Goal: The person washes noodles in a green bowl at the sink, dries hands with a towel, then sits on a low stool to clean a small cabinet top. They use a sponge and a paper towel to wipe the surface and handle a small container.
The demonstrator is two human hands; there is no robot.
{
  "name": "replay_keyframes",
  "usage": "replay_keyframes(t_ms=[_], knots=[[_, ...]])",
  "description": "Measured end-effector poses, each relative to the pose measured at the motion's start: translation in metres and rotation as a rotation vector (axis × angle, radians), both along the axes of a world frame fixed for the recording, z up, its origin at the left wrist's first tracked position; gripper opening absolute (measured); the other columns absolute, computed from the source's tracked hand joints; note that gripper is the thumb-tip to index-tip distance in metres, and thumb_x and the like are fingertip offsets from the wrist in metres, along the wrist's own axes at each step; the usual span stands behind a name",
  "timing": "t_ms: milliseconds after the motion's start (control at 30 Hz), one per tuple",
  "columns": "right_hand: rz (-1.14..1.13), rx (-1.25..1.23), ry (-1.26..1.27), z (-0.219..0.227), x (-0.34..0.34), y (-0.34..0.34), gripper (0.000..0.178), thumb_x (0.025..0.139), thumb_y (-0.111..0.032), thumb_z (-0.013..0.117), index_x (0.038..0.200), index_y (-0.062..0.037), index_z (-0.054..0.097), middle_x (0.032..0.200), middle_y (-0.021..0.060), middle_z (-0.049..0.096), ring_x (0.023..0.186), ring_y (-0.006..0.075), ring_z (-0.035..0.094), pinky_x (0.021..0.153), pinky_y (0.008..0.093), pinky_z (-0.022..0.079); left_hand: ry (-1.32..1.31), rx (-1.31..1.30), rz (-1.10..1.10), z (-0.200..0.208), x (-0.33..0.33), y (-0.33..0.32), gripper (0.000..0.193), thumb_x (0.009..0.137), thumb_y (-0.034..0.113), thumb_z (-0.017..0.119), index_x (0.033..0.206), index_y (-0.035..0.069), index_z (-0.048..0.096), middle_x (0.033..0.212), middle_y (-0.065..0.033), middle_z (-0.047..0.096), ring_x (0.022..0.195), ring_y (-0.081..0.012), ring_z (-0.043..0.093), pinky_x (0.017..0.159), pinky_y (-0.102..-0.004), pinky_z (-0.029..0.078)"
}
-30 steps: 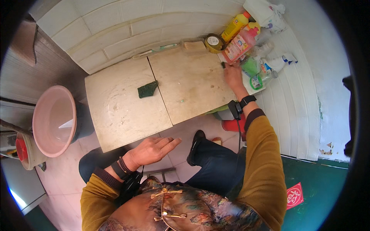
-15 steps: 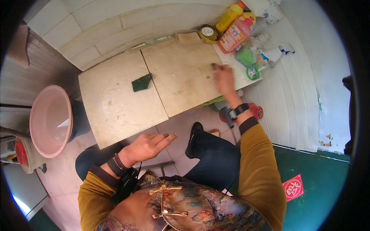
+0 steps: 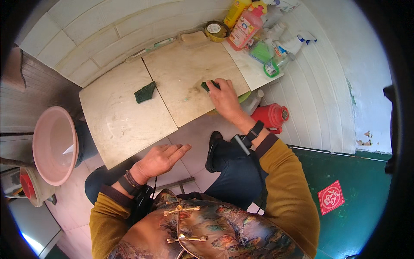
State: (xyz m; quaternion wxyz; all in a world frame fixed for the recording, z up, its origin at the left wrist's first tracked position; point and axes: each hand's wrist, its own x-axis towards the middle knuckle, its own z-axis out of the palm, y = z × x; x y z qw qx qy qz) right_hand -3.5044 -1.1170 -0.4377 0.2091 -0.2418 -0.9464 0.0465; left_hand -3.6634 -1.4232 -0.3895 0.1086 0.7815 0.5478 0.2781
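My right hand (image 3: 225, 100) grips a small dark green scouring pad (image 3: 205, 86) and presses it onto the right-hand beige tile panel (image 3: 183, 71) of the low worktop. Grey smudges show on the surface around it. A second dark green scouring pad (image 3: 145, 92) lies by the seam, on the left-hand panel (image 3: 118, 112). My left hand (image 3: 158, 161) hovers in front of the worktop's near edge, above my lap, fingers stretched out and holding nothing.
A pink basin (image 3: 56, 144) stands left of the worktop. Bottles, including a pink pump bottle (image 3: 246, 28) and a clear bottle with a green ring (image 3: 272, 68), crowd the back right corner. Below on the right is a red thermos (image 3: 270, 116); a tiled wall (image 3: 86, 36) closes the back.
My right hand has slid left and slightly nearer across the worktop with the scouring pad. My left hand has barely moved. The whole view has shifted a little.
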Motion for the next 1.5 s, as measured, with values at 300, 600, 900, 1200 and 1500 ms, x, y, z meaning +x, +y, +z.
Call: replay_keyframes(t_ms=[300,600,900,1200,1500], knots=[[-0.222,0.011,-0.095,0.012,0.042,0.016,0.032,0.088,-0.011,0.059,0.119,-0.003,0.064,0.108,0.0216,0.059,0.103,0.0365,0.055,0.09,0.048,0.047,-0.037,-0.008,-0.004,0.0,0.0,-0.007,0.059,0.075,-0.001,0.059,0.133,0.003,0.056,0.095,-0.0108,0.065,0.072,-0.0257,0.066,0.064,-0.0327,0.056],[0.068,-0.148,0.138,0.025,0.036,0.023,0.038,0.085,-0.026,0.077,0.117,-0.007,0.07,0.111,0.0142,0.069,0.099,0.0271,0.066,0.09,0.0403,0.051,-0.037,-0.045,0.032,-0.005,0.001,-0.004,0.054,0.078,-0.001,0.061,0.132,0.005,0.057,0.092,-0.0104,0.065,0.072,-0.0268,0.066,0.065,-0.0348,0.056],[-0.874,-0.059,0.5,0.047,0.113,0.159,0.088,0.067,-0.047,0.09,0.126,0.0078,0.055,0.124,0.0237,0.062,0.114,0.0391,0.06,0.096,0.0428,0.048,0.016,-0.043,0.02,-0.011,0.002,0.0,0.043,0.084,0.004,0.07,0.126,0.004,0.06,0.086,-0.0094,0.065,0.069,-0.0254,0.067,0.062,-0.0346,0.057],[-0.941,-0.12,0.425,0.056,0.121,0.175,0.078,0.063,-0.046,0.089,0.114,0.006,0.061,0.106,0.0241,0.068,0.102,0.0393,0.066,0.089,0.0458,0.05,0.048,-0.089,0.031,-0.015,0.002,0.004,0.045,0.084,0.005,0.07,0.128,0.004,0.06,0.087,-0.0086,0.066,0.07,-0.025,0.067,0.062,-0.0344,0.057],[-1.031,-0.045,0.458,0.051,0.154,0.218,0.074,0.06,-0.044,0.092,0.104,0.0071,0.063,0.103,0.0246,0.068,0.098,0.0409,0.065,0.086,0.0471,0.051,0.017,-0.087,0.022,-0.019,0.006,0.01,0.043,0.085,0.006,0.069,0.127,0.005,0.06,0.089,-0.0095,0.067,0.071,-0.0263,0.068,0.062,-0.0352,0.057]])
